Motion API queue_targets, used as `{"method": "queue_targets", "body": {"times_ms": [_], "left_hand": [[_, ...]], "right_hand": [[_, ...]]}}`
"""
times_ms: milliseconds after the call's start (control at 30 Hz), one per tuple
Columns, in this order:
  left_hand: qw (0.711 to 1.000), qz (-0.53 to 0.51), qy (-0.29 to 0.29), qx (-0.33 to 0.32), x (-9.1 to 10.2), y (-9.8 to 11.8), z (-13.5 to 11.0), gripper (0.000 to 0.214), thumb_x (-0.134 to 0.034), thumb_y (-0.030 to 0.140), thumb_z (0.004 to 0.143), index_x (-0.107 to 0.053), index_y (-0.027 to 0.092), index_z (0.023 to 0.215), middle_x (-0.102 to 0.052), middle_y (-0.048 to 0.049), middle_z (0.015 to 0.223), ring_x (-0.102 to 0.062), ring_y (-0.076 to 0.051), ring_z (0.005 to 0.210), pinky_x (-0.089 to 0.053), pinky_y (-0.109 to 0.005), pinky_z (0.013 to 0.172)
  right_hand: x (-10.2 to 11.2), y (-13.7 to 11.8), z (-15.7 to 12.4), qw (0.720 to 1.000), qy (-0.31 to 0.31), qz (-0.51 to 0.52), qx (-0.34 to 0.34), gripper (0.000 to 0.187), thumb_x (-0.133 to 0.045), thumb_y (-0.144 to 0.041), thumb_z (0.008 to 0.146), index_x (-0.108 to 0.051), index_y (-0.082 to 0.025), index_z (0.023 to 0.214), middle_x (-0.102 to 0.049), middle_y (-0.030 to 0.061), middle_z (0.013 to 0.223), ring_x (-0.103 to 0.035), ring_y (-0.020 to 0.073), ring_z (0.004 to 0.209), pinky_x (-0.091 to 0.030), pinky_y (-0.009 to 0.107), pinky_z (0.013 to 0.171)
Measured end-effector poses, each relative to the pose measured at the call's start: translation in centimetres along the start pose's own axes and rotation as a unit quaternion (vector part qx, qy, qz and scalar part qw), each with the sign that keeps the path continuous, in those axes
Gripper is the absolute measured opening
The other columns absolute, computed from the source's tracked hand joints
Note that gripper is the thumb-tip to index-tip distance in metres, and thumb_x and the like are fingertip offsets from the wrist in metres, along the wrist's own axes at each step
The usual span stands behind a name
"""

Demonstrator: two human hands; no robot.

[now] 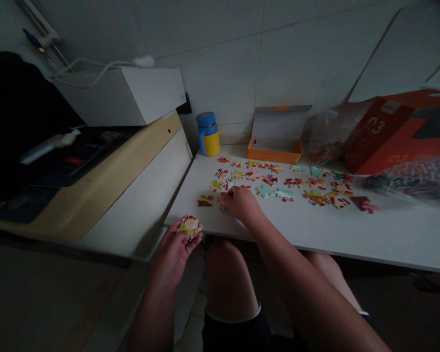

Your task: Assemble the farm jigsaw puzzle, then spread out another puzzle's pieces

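My left hand (pixel 176 247) is closed round a stack of jigsaw puzzle pieces (pixel 189 226), held off the table's front left corner. Over the table, my right hand (pixel 239 201) has its fingers pinched at a puzzle piece (pixel 221 203), which they partly hide. Just left of these fingers lies a brown and green puzzle piece (pixel 205 201). Several more loose pieces spread in rows across the white table (pixel 300 227), among them a mint-coloured piece (pixel 265 190) and a brown piece with a pink one (pixel 365 204) at the right end.
Behind the pieces stand a blue and yellow mug (pixel 209 139) and an open orange box (pixel 275 152). Clear plastic bags of pieces (pixel 326 146) and a large orange-red box (pixel 374 129) occupy the right. A washing machine (pixel 150 195) with a white box (pixel 132 95) borders the left.
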State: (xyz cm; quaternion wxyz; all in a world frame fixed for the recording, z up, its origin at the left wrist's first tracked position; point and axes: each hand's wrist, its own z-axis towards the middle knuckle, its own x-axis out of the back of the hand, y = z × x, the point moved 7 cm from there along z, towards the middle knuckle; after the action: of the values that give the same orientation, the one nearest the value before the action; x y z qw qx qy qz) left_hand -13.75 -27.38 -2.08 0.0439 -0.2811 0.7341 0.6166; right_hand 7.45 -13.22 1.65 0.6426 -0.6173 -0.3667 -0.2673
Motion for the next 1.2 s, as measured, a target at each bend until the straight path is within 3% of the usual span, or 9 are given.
{"method": "queue_targets", "body": {"times_ms": [133, 233, 400, 567, 733, 867, 967, 1100, 1200], "left_hand": [[1.0, -0.008, -0.018, 0.004, -1.3, -0.6, 0.6, 0.055, -0.089, 0.02, 0.078, -0.067, 0.018, 0.128, -0.078, -0.0115, 0.125, -0.079, -0.027, 0.11, -0.064, -0.042, 0.101], [0.998, 0.03, -0.05, 0.002, -2.2, -1.0, 1.2, 0.06, -0.091, 0.029, 0.081, -0.063, 0.019, 0.134, -0.078, -0.0116, 0.124, -0.08, -0.024, 0.103, -0.064, -0.041, 0.098], [0.99, 0.115, -0.08, -0.017, -3.3, -1.0, 2.1, 0.059, -0.09, 0.035, 0.085, -0.061, 0.021, 0.136, -0.077, -0.0071, 0.113, -0.076, -0.018, 0.092, -0.064, -0.033, 0.087], [0.99, 0.126, -0.062, -0.036, -3.5, -0.5, 2.6, 0.06, -0.092, 0.041, 0.083, -0.064, 0.021, 0.132, -0.076, -0.0075, 0.111, -0.076, -0.018, 0.087, -0.063, -0.031, 0.079], [0.993, 0.111, -0.04, -0.031, -2.9, -0.7, 2.8, 0.064, -0.094, 0.04, 0.079, -0.063, 0.019, 0.131, -0.077, -0.0069, 0.104, -0.076, -0.018, 0.082, -0.062, -0.032, 0.078], [0.994, 0.097, -0.029, -0.029, -2.8, -0.7, 3.0, 0.066, -0.098, 0.04, 0.073, -0.064, 0.018, 0.125, -0.078, -0.0068, 0.103, -0.075, -0.017, 0.08, -0.062, -0.03, 0.077], [0.993, 0.11, -0.038, -0.019, -3.6, -1.1, 3.0, 0.06, -0.098, 0.04, 0.074, -0.067, 0.015, 0.119, -0.077, -0.0057, 0.099, -0.073, -0.015, 0.078, -0.061, -0.028, 0.075], [0.987, 0.149, -0.064, -0.014, -5.7, -2.2, 3.0, 0.055, -0.096, 0.047, 0.077, -0.069, 0.015, 0.114, -0.077, -0.0049, 0.095, -0.071, -0.014, 0.073, -0.059, -0.024, 0.067], [0.981, 0.171, -0.086, -0.011, -7.7, -3.0, 2.8, 0.053, -0.095, 0.049, 0.077, -0.07, 0.016, 0.11, -0.077, -0.0044, 0.091, -0.068, -0.013, 0.069, -0.058, -0.024, 0.063]], "right_hand": [[0.6, 1.8, -1.3, 0.998, 0.043, -0.033, -0.044, 0.035, -0.061, -0.037, 0.104, -0.069, -0.009, 0.124, -0.078, 0.0244, 0.112, -0.075, 0.0328, 0.1, -0.048, 0.037, 0.079], [0.1, 0.7, -2.1, 0.997, 0.071, -0.009, -0.009, 0.047, -0.061, -0.042, 0.105, -0.059, -0.009, 0.139, -0.077, 0.0231, 0.119, -0.075, 0.0306, 0.1, -0.048, 0.036, 0.079], [-2.9, -2.9, -2.8, 0.98, -0.062, 0.149, 0.113, 0.033, -0.075, -0.049, 0.095, -0.075, -0.021, 0.111, -0.08, 0.0073, 0.096, -0.072, 0.0216, 0.084, -0.045, 0.03, 0.07], [-3.1, -2.2, -2.0, 0.974, -0.041, 0.213, 0.073, 0.028, -0.072, -0.047, 0.096, -0.074, -0.019, 0.094, -0.078, 0.004, 0.082, -0.066, 0.0173, 0.072, -0.041, 0.029, 0.064], [-1.5, 0.5, -2.1, 0.969, -0.023, 0.243, 0.026, 0.026, -0.063, -0.043, 0.101, -0.07, -0.021, 0.089, -0.074, 0.0017, 0.069, -0.067, 0.0172, 0.063, -0.042, 0.03, 0.063], [1.2, 4.7, -3.1, 0.98, 0.02, 0.197, -0.035, 0.02, -0.064, -0.042, 0.1, -0.069, -0.022, 0.101, -0.075, 0.0004, 0.07, -0.068, 0.0182, 0.062, -0.041, 0.03, 0.06], [3.0, 7.3, -3.8, 0.991, 0.059, 0.085, -0.08, 0.024, -0.066, -0.038, 0.099, -0.068, -0.02, 0.114, -0.077, 0.0045, 0.078, -0.072, 0.0223, 0.071, -0.042, 0.032, 0.064], [4.4, 7.7, -4.5, 0.987, 0.104, -0.082, -0.095, 0.035, -0.063, -0.043, 0.102, -0.069, -0.013, 0.119, -0.077, 0.021, 0.107, -0.075, 0.0317, 0.094, -0.045, 0.036, 0.072], [4.4, 6.5, -5.1, 0.991, 0.118, -0.045, -0.053, 0.038, -0.059, -0.051, 0.105, -0.071, -0.016, 0.116, -0.077, 0.0185, 0.113, -0.074, 0.0292, 0.096, -0.047, 0.036, 0.077]]}}
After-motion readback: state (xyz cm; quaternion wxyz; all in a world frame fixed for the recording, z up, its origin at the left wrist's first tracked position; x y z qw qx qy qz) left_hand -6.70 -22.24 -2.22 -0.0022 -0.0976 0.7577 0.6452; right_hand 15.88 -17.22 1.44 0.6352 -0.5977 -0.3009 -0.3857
